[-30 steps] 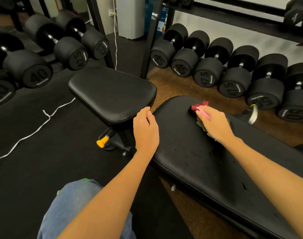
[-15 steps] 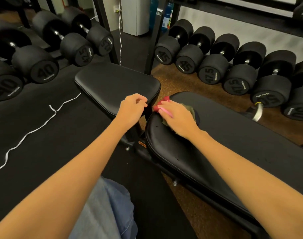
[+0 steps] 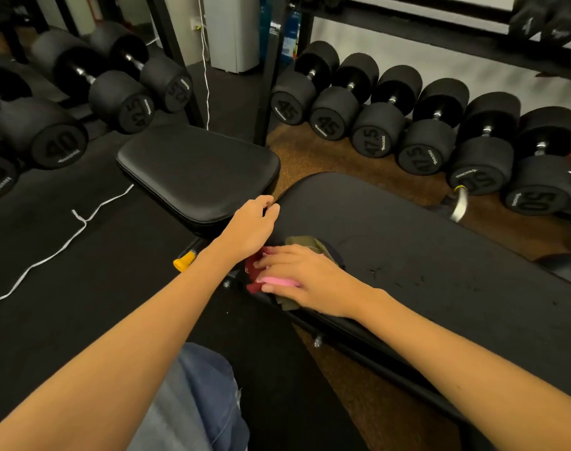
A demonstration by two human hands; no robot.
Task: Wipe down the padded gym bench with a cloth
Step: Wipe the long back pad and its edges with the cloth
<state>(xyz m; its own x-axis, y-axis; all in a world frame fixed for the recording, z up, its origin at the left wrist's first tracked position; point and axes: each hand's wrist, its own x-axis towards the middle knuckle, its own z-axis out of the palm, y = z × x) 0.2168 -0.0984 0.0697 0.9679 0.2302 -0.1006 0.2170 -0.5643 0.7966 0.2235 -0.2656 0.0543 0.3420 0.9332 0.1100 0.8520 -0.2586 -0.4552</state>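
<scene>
The right hand [image 3: 305, 281] presses the multicoloured cloth [image 3: 305, 247], fingers flat, at the back pad [image 3: 424, 242] edge, frame centre; it could slide off. The left hand [image 3: 250, 227] rests, loosely curled, nearby.

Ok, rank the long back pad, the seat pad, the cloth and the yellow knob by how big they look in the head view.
1. long back pad
2. seat pad
3. cloth, partly hidden under the right hand
4. yellow knob

Right hand [image 3: 305, 278] presses a cloth [image 3: 279, 271] flat on the bench pad [image 3: 424, 249]; left hand [image 3: 250, 227] rests just beyond it at the pad's end.
</scene>
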